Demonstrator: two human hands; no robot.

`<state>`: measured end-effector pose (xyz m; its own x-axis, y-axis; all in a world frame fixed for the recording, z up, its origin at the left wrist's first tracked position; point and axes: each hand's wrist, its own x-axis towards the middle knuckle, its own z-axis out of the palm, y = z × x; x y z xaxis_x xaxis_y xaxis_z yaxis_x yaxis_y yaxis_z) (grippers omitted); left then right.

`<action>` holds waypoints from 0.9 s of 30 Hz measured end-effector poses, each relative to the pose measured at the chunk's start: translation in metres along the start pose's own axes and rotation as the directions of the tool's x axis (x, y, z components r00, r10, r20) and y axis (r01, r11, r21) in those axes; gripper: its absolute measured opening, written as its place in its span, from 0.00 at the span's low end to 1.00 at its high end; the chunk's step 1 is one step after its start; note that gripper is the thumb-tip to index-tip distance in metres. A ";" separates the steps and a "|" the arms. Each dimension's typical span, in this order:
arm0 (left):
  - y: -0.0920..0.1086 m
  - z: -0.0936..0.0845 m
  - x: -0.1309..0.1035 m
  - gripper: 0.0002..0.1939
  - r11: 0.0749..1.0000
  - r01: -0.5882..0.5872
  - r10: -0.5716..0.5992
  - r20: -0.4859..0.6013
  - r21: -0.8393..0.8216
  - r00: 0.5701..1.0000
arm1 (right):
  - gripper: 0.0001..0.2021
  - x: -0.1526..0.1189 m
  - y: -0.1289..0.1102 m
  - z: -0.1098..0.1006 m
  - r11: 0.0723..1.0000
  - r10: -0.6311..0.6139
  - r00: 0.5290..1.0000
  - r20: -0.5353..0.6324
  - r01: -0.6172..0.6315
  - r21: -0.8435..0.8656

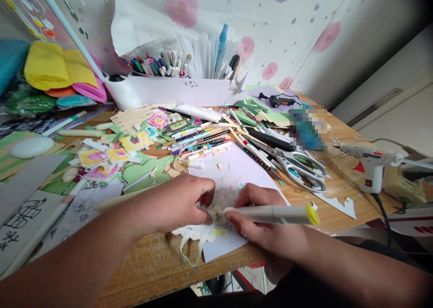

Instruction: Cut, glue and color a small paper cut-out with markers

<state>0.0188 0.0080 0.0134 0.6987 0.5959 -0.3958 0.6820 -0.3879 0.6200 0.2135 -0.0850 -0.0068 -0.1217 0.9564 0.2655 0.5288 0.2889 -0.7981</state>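
Over the wooden table (152,267), the left hand (182,199) is curled, thumb near forefinger; whether anything is pinched cannot be told. By the right hand (270,236), a marker (284,214) is held almost level, pointed at a small yellowish piece (217,212) between both hands.

white marker (275,214), yellow-ended, pointing left

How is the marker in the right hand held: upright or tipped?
Tipped: the marker lies nearly level in the right hand, its yellow end pointing toward the picture's right side.
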 end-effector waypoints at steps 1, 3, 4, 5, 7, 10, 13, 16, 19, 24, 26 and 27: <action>0.000 0.000 0.000 0.08 1.000 -0.004 0.004 -0.004 0.009 1.000 | 0.11 0.001 0.001 -0.001 1.000 0.008 1.000 -0.006 -0.008 -0.015; 0.001 -0.001 -0.001 0.09 0.999 -0.010 0.010 -0.008 0.031 1.000 | 0.11 0.004 0.004 -0.004 0.998 0.019 0.997 -0.079 -0.024 -0.058; 0.001 -0.001 -0.001 0.09 0.999 -0.009 0.009 -0.005 0.038 1.000 | 0.11 0.004 0.004 -0.005 0.997 0.018 0.993 -0.120 -0.027 -0.072; 0.001 -0.001 -0.001 0.09 0.999 -0.004 0.004 0.004 0.040 1.000 | 0.11 0.004 0.004 -0.006 0.997 0.012 0.990 -0.143 -0.023 -0.073; 0.000 -0.001 -0.001 0.10 0.999 0.006 -0.007 0.028 0.036 1.000 | 0.11 0.002 0.002 -0.004 0.999 -0.001 0.995 -0.103 -0.003 -0.034; -0.004 -0.001 0.000 0.10 0.999 -0.010 0.012 0.044 -0.030 0.999 | 0.11 0.001 0.002 0.000 1.000 0.012 1.000 0.019 -0.012 0.017; -0.005 -0.002 -0.001 0.11 0.992 -0.050 0.056 0.048 -0.116 0.997 | 0.11 0.006 0.007 -0.009 0.999 0.025 0.996 -0.086 -0.027 -0.018; -0.002 -0.006 -0.005 0.14 0.974 -0.094 0.109 0.061 -0.206 0.992 | 0.11 0.013 0.014 -0.031 0.996 -0.046 0.965 -0.257 0.025 -0.085; 0.002 -0.011 -0.010 0.17 0.931 -0.146 0.172 0.050 -0.334 0.984 | 0.08 0.019 0.020 -0.048 0.962 -0.156 0.981 -0.115 0.124 -0.243; 0.007 -0.015 -0.015 0.18 0.857 -0.181 0.160 -0.083 -0.482 0.984 | 0.15 0.032 0.028 -0.047 0.912 -0.146 0.950 0.275 0.237 -0.334; 0.011 -0.014 -0.020 0.20 0.816 -0.201 0.117 -0.187 -0.542 0.975 | 0.15 0.034 0.028 -0.046 0.929 -0.124 0.948 0.292 0.214 -0.300; 0.014 -0.012 -0.023 0.21 0.789 -0.222 0.082 -0.260 -0.573 0.962 | 0.15 0.034 0.025 -0.046 0.944 -0.117 0.955 0.273 0.192 -0.268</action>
<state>0.0095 -0.0026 0.0390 0.6724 0.7240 -0.1541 0.2590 -0.0350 0.9653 0.2618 -0.0472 0.0071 -0.4071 0.8913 0.1995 0.7012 0.4450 -0.5570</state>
